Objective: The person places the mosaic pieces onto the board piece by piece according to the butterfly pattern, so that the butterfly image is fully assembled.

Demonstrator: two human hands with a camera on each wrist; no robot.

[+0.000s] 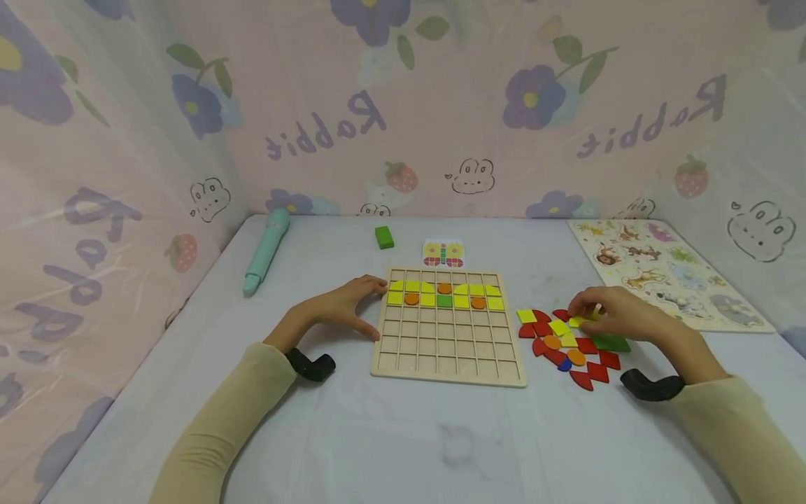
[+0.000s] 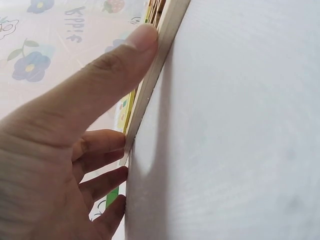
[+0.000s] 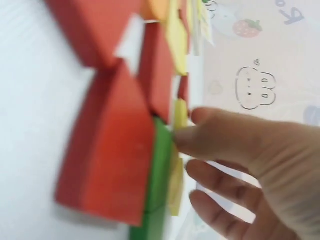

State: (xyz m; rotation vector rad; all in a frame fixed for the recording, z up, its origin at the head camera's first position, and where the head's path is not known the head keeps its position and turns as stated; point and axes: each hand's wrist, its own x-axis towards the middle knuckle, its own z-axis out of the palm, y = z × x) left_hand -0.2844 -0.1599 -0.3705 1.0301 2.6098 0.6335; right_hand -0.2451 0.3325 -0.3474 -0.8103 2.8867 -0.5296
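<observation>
A wooden grid board (image 1: 446, 353) lies flat with yellow, orange and green pieces in its upper two rows. My left hand (image 1: 343, 306) rests at the board's left side, thumb and fingers spread along the edge; in the left wrist view the thumb touches the rim (image 2: 150, 92). At the right, my right hand (image 1: 620, 313) is over a loose group of flat pieces, thumb and forefinger pinching a yellow piece (image 1: 576, 322). Close by in the right wrist view are a red piece (image 3: 117, 155) and a green piece (image 3: 158, 172).
A small butterfly pattern card (image 1: 443, 253) lies behind the board, with a green block (image 1: 384, 238) to its left. A mint-coloured stick-like object (image 1: 267, 252) lies at the back left. An animal picture board (image 1: 667, 269) lies at the back right.
</observation>
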